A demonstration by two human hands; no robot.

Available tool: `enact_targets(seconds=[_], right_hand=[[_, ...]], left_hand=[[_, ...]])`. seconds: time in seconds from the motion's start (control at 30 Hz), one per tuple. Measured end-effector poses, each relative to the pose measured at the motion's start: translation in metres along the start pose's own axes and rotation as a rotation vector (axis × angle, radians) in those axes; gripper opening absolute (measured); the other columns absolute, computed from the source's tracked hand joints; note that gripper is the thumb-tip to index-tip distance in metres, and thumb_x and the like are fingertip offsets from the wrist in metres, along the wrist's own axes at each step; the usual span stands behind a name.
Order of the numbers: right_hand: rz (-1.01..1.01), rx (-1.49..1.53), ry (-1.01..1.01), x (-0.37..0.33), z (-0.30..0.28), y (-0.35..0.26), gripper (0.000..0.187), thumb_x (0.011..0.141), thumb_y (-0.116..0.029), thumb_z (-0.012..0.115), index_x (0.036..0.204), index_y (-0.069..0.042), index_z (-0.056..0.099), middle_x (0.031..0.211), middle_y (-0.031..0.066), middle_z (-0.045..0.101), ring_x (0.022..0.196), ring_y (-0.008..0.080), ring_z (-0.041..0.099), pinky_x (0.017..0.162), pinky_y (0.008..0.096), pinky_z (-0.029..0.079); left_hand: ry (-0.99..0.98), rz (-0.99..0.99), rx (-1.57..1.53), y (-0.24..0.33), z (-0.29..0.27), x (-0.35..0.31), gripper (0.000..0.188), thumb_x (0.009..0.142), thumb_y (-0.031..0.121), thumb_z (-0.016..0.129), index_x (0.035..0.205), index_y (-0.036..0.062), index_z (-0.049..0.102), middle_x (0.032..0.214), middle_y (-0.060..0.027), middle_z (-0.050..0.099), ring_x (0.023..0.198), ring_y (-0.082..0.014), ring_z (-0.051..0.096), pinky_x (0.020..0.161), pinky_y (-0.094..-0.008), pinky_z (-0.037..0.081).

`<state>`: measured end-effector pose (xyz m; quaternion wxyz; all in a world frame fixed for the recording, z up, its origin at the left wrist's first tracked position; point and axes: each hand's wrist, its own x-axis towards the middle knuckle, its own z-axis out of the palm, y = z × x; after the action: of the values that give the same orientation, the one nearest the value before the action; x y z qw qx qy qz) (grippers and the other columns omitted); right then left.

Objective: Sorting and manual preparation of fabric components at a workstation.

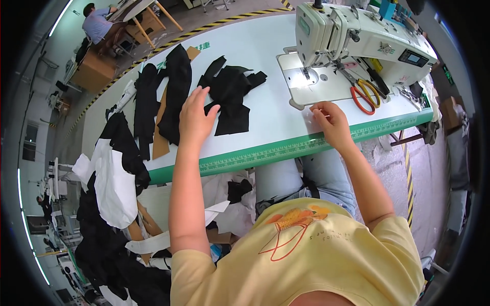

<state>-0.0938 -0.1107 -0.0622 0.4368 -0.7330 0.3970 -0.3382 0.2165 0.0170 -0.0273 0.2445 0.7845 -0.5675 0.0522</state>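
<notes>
My left hand [196,116] is open, fingers stretched out, between two groups of black cloth. To its left, touching or nearly touching it, lies a long black fabric piece [176,97], with another black strip [146,104] farther left. Just right of the hand sit several black cut pieces [230,99], overlapping in a loose heap. My right hand [331,124] is curled closed at the front corner of the sewing machine's metal bed plate [306,94]; whatever its fingertips pinch, if anything, is too small to make out. The white sewing machine [357,38] stands behind it.
Red- and yellow-handled scissors [363,97] rest beside the machine. Brown card strips [161,127] lie among the black pieces. A green ruler edge [245,157] borders the white table. Black and white cloth [115,178] hangs over the left end. Another person [97,23] sits far left.
</notes>
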Motion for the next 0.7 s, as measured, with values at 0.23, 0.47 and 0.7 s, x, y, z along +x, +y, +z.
enact_targets(seconds=[0.23,0.47,0.7], right_hand=[[-0.215,-0.182,-0.037,0.002,-0.003,0.002,0.010,0.081,-0.009,0.058,0.087,-0.002,0.063,0.081,0.0115,0.059,0.068,0.0235,0.056,0.058,0.0305,0.045],[-0.380,-0.133,-0.129,-0.001,-0.012,0.006,0.006,0.079,-0.003,0.060,0.084,-0.001,0.062,0.086,0.0106,0.060,0.067,0.0240,0.056,0.058,0.0311,0.045],[-0.438,-0.132,-0.178,0.007,-0.016,0.002,0.006,0.078,-0.002,0.060,0.084,-0.003,0.062,0.086,0.0096,0.060,0.069,0.0226,0.056,0.058,0.0303,0.046]], left_hand=[[0.076,-0.204,0.186,0.019,0.052,0.003,0.047,0.081,0.026,0.065,0.122,0.0078,0.051,0.120,-0.0115,0.053,0.112,-0.0328,0.048,0.093,-0.0393,0.041],[0.420,-0.493,-0.534,0.012,0.047,-0.009,0.028,0.085,0.009,0.050,0.113,0.0036,0.055,0.111,-0.0125,0.059,0.103,-0.0244,0.057,0.087,-0.0336,0.045],[0.614,-0.936,-1.721,0.008,0.033,-0.024,0.046,0.094,0.031,0.048,0.127,0.0004,0.042,0.125,-0.0143,0.050,0.116,-0.0286,0.048,0.100,-0.0420,0.038]])
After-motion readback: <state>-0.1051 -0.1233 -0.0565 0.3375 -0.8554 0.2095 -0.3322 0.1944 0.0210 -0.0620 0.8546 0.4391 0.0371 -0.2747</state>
